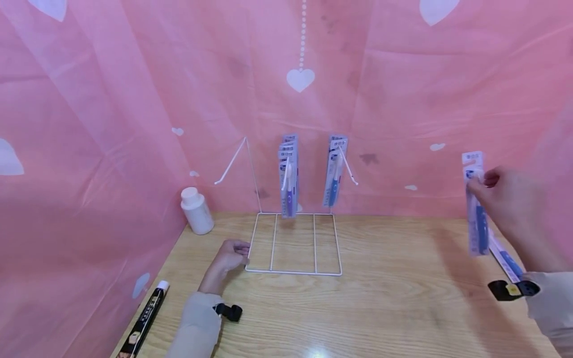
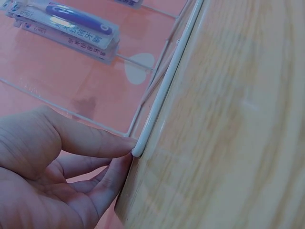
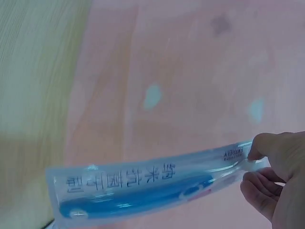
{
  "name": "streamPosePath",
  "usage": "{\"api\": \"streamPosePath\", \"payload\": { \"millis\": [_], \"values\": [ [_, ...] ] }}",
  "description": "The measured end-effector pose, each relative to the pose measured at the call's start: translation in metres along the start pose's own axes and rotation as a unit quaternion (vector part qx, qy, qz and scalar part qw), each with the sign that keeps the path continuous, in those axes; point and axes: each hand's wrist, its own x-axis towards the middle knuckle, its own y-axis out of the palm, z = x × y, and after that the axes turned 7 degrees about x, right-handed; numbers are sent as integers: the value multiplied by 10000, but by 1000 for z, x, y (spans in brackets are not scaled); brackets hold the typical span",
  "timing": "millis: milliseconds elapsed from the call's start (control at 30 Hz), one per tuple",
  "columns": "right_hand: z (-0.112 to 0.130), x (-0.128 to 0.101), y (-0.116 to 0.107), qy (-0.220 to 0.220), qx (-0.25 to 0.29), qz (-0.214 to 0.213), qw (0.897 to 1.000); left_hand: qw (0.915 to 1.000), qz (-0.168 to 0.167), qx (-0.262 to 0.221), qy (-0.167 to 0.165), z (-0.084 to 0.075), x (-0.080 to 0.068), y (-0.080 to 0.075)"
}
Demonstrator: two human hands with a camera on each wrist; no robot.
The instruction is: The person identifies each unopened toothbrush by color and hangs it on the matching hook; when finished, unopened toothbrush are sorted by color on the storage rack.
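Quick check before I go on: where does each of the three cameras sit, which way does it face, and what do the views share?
Head: worn on the head, facing forward and down at the wooden table and white wire rack; both hands and sleeves show.
Left wrist: low by the left hand, facing the rack's base corner, which the fingertips touch.
Right wrist: behind the right hand, facing the packaged toothbrush it pinches by its top.
Shared: the rack in head and left wrist; the toothbrush pack in head and right wrist.
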Motion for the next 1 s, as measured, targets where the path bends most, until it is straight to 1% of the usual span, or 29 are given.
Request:
{"api": "streamPosePath", "payload": {
  "millis": [33,133,233,300,367,467,567,767,833,900,1000],
  "values": [
    [12,-2,-1,-26,-696,11,9976,10000,6,10,6,0,0,0],
    [37,-10,4,-474,-506,-129,9975,10000,-12,-15,-25,0,0,0],
    [61,-21,12,-1235,-211,-470,9910,10000,-34,-15,-41,0,-1,-1],
    [76,-28,18,-1792,-50,-739,9810,10000,-40,-19,-76,0,-1,-1],
    [89,-35,23,-2307,67,-980,9681,9999,-32,-28,-101,0,-2,0],
    [107,-47,31,-2736,226,-1102,9552,9999,-14,-65,-132,0,-2,0],
    [123,-59,37,-2956,427,-1129,9476,9999,1,-58,-124,0,-3,-1],
    [150,-77,49,-3161,890,-1078,9384,10000,41,-67,-47,0,-2,-1],
    [156,-81,54,-3235,955,-1052,9355,9999,20,-98,13,-1,-2,-1],
    [160,-84,58,-3276,961,-996,9346,9999,2,-130,61,0,-1,0],
    [163,-86,62,-3284,875,-875,9364,9997,-19,-200,139,0,-1,1]
  ]
}}
